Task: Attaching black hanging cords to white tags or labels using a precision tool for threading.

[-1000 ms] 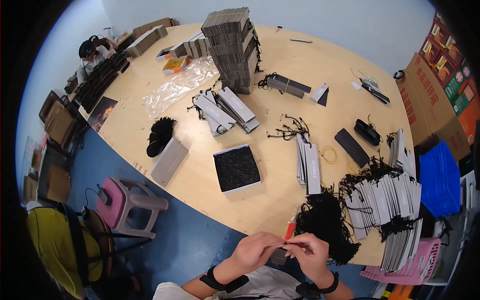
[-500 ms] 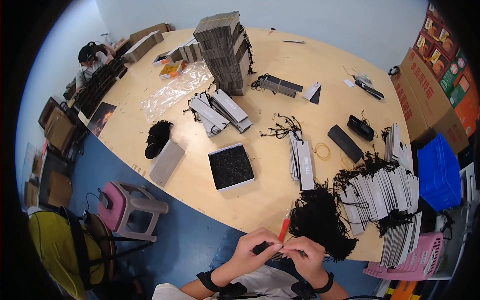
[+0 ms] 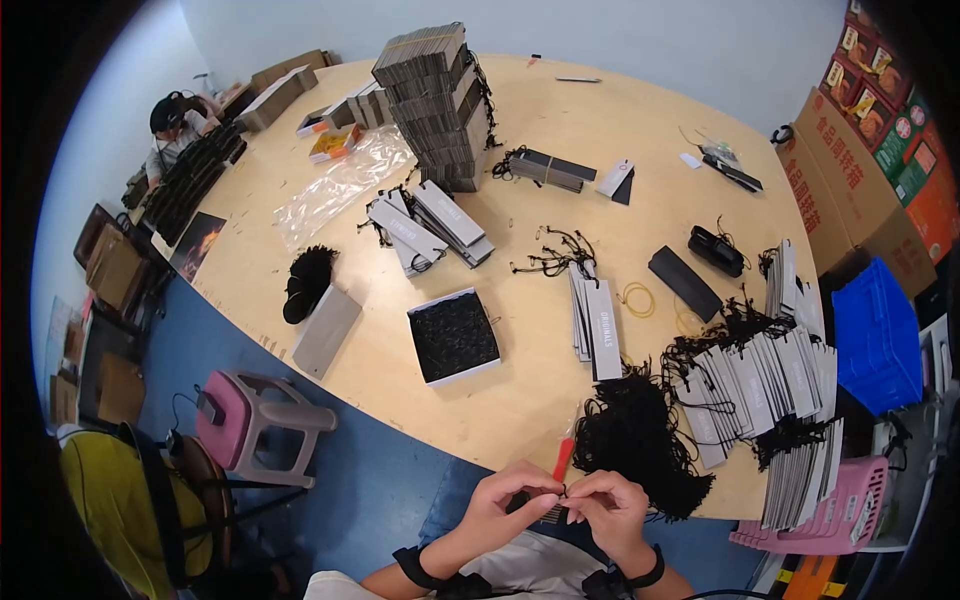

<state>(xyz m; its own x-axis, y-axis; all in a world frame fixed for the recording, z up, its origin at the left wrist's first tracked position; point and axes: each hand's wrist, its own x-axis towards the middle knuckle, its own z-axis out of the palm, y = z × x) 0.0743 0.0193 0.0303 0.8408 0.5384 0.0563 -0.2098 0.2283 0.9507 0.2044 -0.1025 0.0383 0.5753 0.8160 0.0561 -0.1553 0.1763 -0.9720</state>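
Observation:
At the near table edge my left hand point(image 3: 508, 503) and my right hand point(image 3: 611, 507) meet, fingertips pinched together. A short bit of thin black cord point(image 3: 562, 491) shows between them; its ends are hidden. Under the fingers the edges of a small stack of grey tags point(image 3: 551, 514) peek out. Just beyond the fingertips lies a red-handled tool point(image 3: 564, 459), its far end thin and hard to make out. Right beside my right hand spreads a large heap of black cords point(image 3: 640, 445). Grey tags with cords attached point(image 3: 745, 390) lie fanned out farther right.
An open box of black pieces point(image 3: 455, 338) sits mid-table. Behind it rises a tall stack of banded tags point(image 3: 430, 110). More tags point(image 3: 600, 325), a black case point(image 3: 685, 283) and a blue bin point(image 3: 876, 338) are to the right. Another person point(image 3: 180, 130) works at far left.
The view has shifted slightly, so the table things sit a little farther left. My hands stay pinched together, with small finger movements; the dark cord shows more between the fingertips.

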